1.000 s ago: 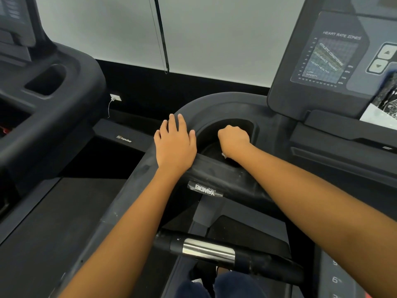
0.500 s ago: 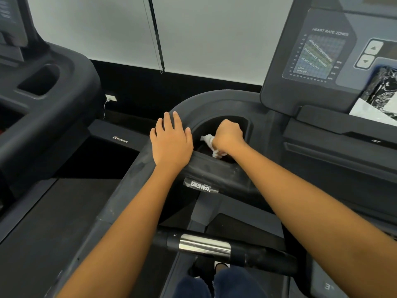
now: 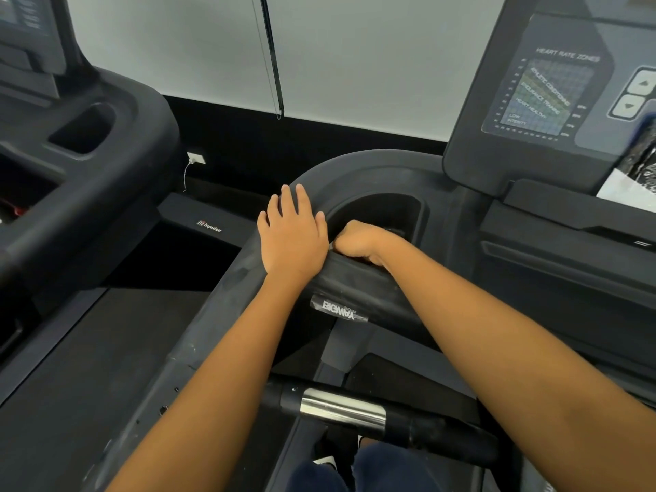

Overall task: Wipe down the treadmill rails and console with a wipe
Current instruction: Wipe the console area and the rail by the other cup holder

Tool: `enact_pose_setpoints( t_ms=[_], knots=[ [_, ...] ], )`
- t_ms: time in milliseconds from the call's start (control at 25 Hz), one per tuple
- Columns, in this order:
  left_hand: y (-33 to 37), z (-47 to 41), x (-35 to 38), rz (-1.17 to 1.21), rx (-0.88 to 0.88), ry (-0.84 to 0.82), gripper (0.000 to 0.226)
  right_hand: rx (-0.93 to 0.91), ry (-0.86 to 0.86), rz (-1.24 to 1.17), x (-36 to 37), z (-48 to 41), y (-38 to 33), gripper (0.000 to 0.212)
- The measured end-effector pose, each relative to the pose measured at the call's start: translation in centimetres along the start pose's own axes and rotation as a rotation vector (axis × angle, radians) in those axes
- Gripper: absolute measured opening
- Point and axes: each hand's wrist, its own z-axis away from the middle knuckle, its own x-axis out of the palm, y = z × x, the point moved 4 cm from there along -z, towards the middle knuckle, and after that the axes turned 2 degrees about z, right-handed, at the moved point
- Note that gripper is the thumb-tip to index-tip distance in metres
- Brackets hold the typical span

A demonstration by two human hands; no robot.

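Black moulded plastic fills most of the view: the treadmill's console housing curves round a cup holder recess [image 3: 376, 214] at the centre of the frame, and the left rail [image 3: 220, 314] runs from it down toward the lower left, showing pale scuffs and specks. The left hand [image 3: 293, 239] lies flat on the corner where rail meets housing, fingers straight and slightly spread, pressing down and gripping nothing. Just beside it to the right, almost touching, the right hand [image 3: 356, 243] sits at the near lip of the recess with knuckles up and fingers clenched under.

No wipe shows clearly. I judge it is bunched inside that right fist against the rim of the recess, though the fingers hide it.

A wipe is light, limp and probably damp, so it will wad up and slide on smooth plastic. Inside the recess it is best pinned under the fingertips. On the long rail it would serve better spread flat under the palm.

At the upper right stands the console panel [image 3: 543, 94] with its heart rate zones chart, which looks untouched and wants gentler pressure near the arrow buttons. A pulse-grip bar [image 3: 342, 410] with a chrome band crosses the lower centre, and a neighbouring treadmill [image 3: 88, 154] occupies the upper left.
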Motion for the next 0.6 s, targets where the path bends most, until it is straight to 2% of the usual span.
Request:
enact_pose_setpoints(
  t_ms=[40,120,160,240,320,400,480,560,600],
  knots=[
    [0.0,0.0,0.0,-0.001,0.002,0.002,0.058,0.009,-0.038,-0.078,-0.3,0.6,-0.4,0.020],
    [-0.2,-0.2,0.0,0.010,-0.001,0.003,0.055,0.033,-0.058,-0.474,-1.2,1.4,-1.1,0.024],
    [-0.2,-0.3,0.0,0.022,-0.008,0.006,0.054,0.048,-0.012,-0.690,-1.7,1.6,-1.1,0.027],
    [-0.2,-0.2,0.0,0.025,-0.010,0.008,0.053,0.126,0.189,-1.076,-2.6,1.7,-0.1,0.033],
    [-0.2,-0.1,-0.1,0.006,-0.005,0.010,0.054,0.270,0.355,-1.403,-2.7,1.9,1.4,0.031],
    [-0.2,-0.1,0.0,0.016,-0.012,0.008,0.054,0.305,0.426,-1.423,-2.7,2.6,1.6,0.017],
    [-0.2,-0.1,-0.1,0.023,-0.014,0.003,0.054,0.287,0.460,-1.425,-2.1,2.2,0.9,0.022],
    [-0.2,-0.1,0.0,0.022,-0.015,0.006,0.054,0.182,0.513,-1.451,-1.0,2.0,-0.3,0.027],
    [-0.2,-0.2,0.0,0.023,-0.018,0.009,0.054,0.163,0.547,-1.364,-0.5,2.1,-0.7,0.028]
  ],
)
